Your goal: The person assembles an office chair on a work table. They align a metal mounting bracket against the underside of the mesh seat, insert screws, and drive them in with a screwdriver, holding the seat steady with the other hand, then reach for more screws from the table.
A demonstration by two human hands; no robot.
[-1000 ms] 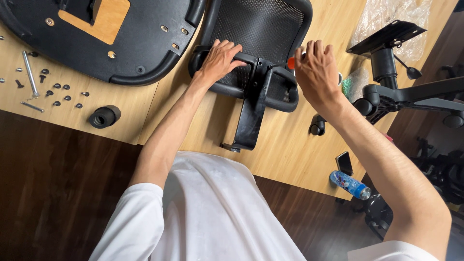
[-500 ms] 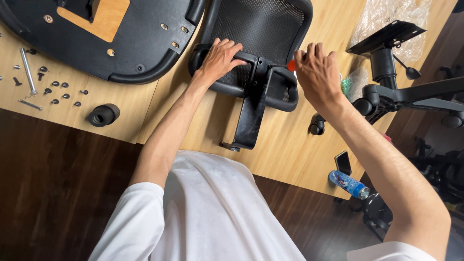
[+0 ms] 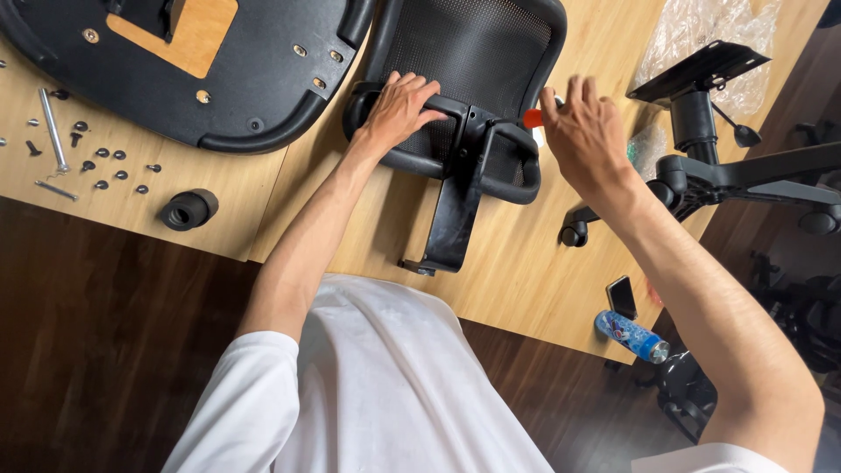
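- Backrest (image 3: 477, 52) of mesh, lying flat on the desk (image 3: 517, 263), is the piece in hand; its black bracket (image 3: 460, 197) runs toward the near edge of the desk.
- Left hand (image 3: 399, 109) presses palm-down on the curved lumbar bar (image 3: 412, 162), fingers spread wide and curled over its far edge. It holds nothing else.
- Right hand (image 3: 587, 131) pinches a tool with an orange handle (image 3: 533, 117) between thumb and fingers; the working tip is hidden, so what it meets cannot be told.
- To do this step well, judging by the pose, the left hand should keep the bar pinned so that the frame does not rock, while the right hand keeps the tool square to the fastener and turns it without slipping.
- The tool sits just to the right of the bar's right end, so the backrest lies between the two hands, the left touching it and the right just beside it.
- Loose screws (image 3: 105, 162) and a black cylinder (image 3: 187, 210) lie well apart on the left, near the seat pan (image 3: 219, 96).
- Chair base (image 3: 727, 166) stands at the right.
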